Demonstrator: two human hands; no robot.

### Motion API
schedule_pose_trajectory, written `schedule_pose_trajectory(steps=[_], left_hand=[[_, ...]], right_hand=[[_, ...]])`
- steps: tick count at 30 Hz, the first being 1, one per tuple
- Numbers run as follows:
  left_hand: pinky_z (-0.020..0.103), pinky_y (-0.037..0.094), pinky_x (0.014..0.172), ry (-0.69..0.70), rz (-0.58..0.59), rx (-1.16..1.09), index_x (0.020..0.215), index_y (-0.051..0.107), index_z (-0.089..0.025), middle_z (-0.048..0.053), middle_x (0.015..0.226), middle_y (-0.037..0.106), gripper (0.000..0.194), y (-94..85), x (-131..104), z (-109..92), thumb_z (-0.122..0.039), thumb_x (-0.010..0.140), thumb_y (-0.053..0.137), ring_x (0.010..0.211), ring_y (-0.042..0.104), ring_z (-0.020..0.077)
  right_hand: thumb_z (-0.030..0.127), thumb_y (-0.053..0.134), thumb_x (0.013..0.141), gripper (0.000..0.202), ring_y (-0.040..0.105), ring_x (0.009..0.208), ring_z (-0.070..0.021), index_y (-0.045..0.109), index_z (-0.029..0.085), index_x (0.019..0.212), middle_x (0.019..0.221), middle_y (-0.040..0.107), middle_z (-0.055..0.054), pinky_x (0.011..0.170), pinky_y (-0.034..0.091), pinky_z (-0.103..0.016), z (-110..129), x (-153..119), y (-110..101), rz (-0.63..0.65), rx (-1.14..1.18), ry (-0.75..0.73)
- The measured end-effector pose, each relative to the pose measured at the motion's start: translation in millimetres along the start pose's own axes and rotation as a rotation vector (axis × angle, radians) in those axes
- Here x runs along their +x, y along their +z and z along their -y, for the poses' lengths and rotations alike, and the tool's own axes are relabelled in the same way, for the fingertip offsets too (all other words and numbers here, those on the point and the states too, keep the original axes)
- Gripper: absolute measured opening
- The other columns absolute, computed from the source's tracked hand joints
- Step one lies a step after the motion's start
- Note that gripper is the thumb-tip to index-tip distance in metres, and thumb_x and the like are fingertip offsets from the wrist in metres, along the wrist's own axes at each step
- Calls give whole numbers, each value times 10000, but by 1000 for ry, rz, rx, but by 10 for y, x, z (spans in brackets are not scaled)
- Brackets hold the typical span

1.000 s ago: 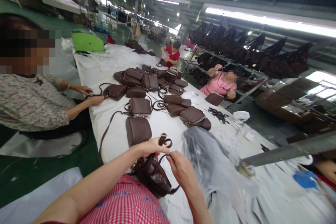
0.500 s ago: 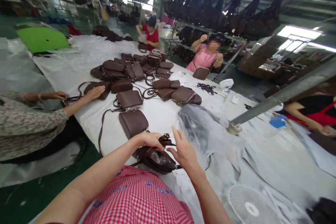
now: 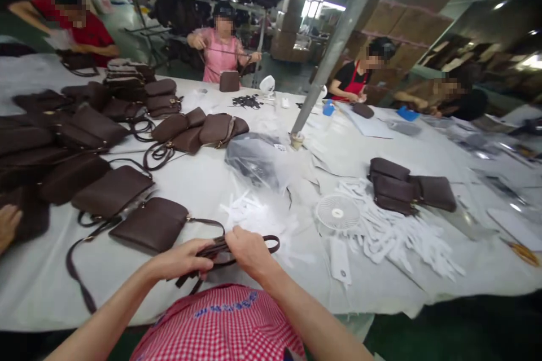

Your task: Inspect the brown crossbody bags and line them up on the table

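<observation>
At the table edge in front of my body, my left hand [image 3: 186,259] is closed around a folded bundle of dark brown bag strap [image 3: 219,248]. My right hand [image 3: 249,249] grips the same strap a little to the right, with a loop of it sticking out past the fingers. Whether a bag hangs from this strap below my hands cannot be made out. Just beyond my left hand lies a brown handbag [image 3: 150,225], its own strap trailing on the table. Another brown handbag [image 3: 114,192] rests against it.
A pile of brown bags [image 3: 88,124] covers the left side, where a co-worker's hand [image 3: 8,225] shows. Ahead lie a plastic-wrapped dark bundle [image 3: 254,161], white strips [image 3: 245,211], a small fan [image 3: 337,212] and more bags [image 3: 392,186]. A metal post [image 3: 326,62] rises mid-table; several co-workers sit beyond.
My view has swung to the right. My right hand, open with fingers spread before, is now closed on the strap. The open bag seen under my hands no longer shows.
</observation>
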State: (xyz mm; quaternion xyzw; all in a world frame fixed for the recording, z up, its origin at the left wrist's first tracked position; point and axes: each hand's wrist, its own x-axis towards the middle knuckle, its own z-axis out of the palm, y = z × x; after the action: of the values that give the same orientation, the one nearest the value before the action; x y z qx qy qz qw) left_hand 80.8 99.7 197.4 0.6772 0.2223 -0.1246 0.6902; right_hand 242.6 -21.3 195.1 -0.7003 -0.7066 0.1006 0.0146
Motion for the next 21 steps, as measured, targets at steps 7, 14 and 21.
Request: schedule_pose_trajectory(steps=[7, 14, 21], left_hand=[[186, 288, 437, -43, -185, -452, 810, 519, -168, -88, 523, 397, 380, -13, -66, 319, -503, 764, 690, 422, 322, 50], [167, 323, 408, -34, -498, -711, 802, 522, -149, -102, 548, 389, 464, -52, -53, 297, -446, 629, 834, 410, 318, 22], [162, 317, 410, -9, -477, -676, 860, 544, -143, -90, 563, 430, 425, 13, 107, 95, -403, 663, 816, 415, 363, 28]], right_hand=[[347, 510, 917, 437, 516, 1156, -253, 491, 166, 1315, 1227, 570, -152, 989, 418, -403, -535, -572, 616, -366, 252, 366], [59, 464, 857, 269, 616, 980, -220, 644, 158, 1030, 1032, 652, -108, 838, 463, -304, -1420, -1288, 1540, -26, 166, 819], [200, 605, 888, 165, 598, 1014, -228, 630, 122, 1030, 1059, 635, -107, 886, 463, -377, -1732, -1245, 1826, 215, 173, 851]])
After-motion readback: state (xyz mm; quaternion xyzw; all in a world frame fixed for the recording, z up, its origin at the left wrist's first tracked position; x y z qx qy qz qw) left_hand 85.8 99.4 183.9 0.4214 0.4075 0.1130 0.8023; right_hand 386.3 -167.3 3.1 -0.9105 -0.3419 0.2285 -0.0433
